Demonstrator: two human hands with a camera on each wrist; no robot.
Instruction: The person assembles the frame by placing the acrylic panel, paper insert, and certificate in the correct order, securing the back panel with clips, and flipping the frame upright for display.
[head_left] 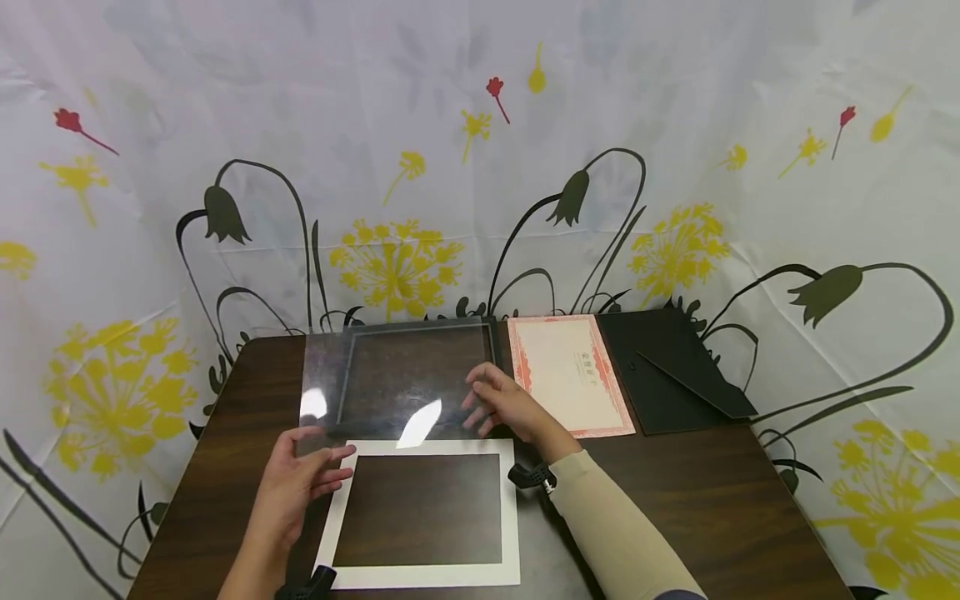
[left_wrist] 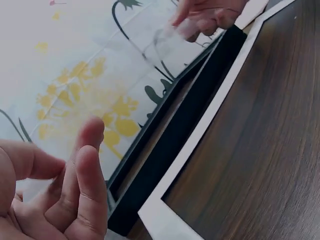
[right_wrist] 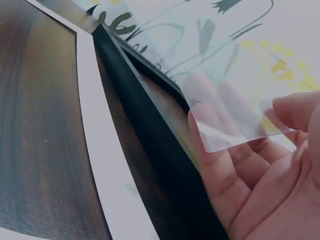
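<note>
A clear plastic sheet [head_left: 324, 375] with glare spots is held up between my two hands. My left hand [head_left: 288, 479] pinches it near its lower left corner, thumb against fingertips. With thumb and fingers, my right hand [head_left: 506, 408] holds the opposite corner; in the right wrist view the sheet's corner [right_wrist: 225, 137] lies over the fingers. Behind and below the sheet is a black picture frame [left_wrist: 172, 137], lying on the table and partly seen through the plastic. A white mat board [head_left: 510, 525] with a rectangular opening lies nearer me, in front of the frame.
Right of the frame lies a cream certificate [head_left: 558, 367] with a red border. Beside it is a black backing board [head_left: 667, 358] with a slanted stand flap. All rest on a dark wooden table [head_left: 720, 500], with a flower-printed curtain [head_left: 465, 167] behind.
</note>
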